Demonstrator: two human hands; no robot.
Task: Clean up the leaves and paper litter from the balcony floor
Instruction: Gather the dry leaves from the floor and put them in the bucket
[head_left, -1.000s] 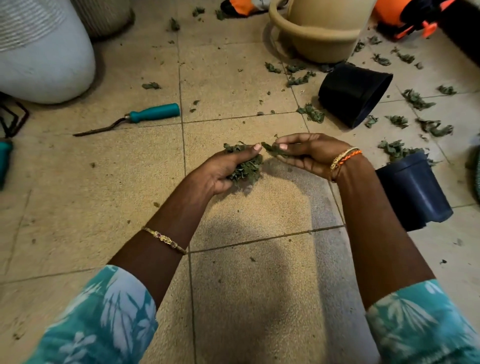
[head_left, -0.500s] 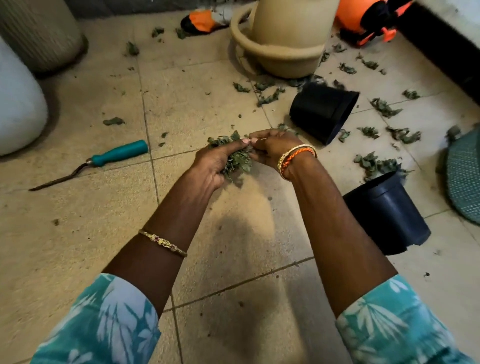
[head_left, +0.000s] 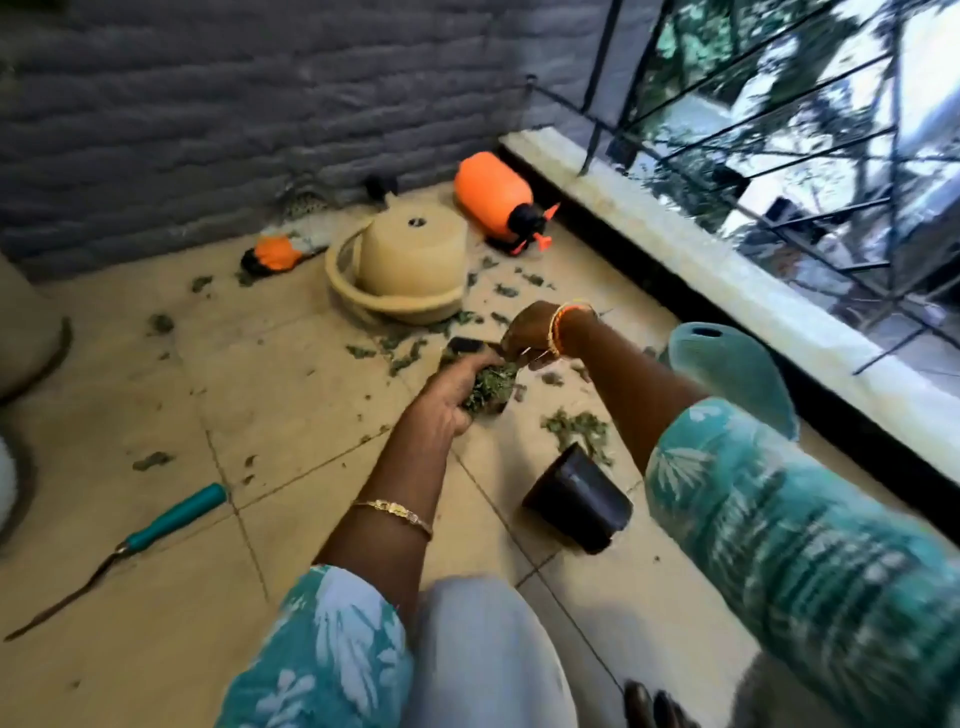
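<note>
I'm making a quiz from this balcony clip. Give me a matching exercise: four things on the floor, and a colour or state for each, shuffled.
Things:
1. sprayer bottle
2. beige pot
3. hand tool
4. bunch of leaves

States:
A. upside down in a saucer
B. held in the left hand
C. orange, lying on its side
D. teal handle, lying on the tiles

Pairs: 1-C, 2-A, 3-D, 4-B

Teal-handled trowel (head_left: 171, 521) left; upturned beige pot (head_left: 413, 257); orange sprayer (head_left: 493, 195); black pot (head_left: 576, 499) tipped.

Trowel (head_left: 171, 519) left of arms; tipped pot (head_left: 576, 499) right; upturned planter (head_left: 410, 265) behind; sprayer (head_left: 493, 195) beyond.
</note>
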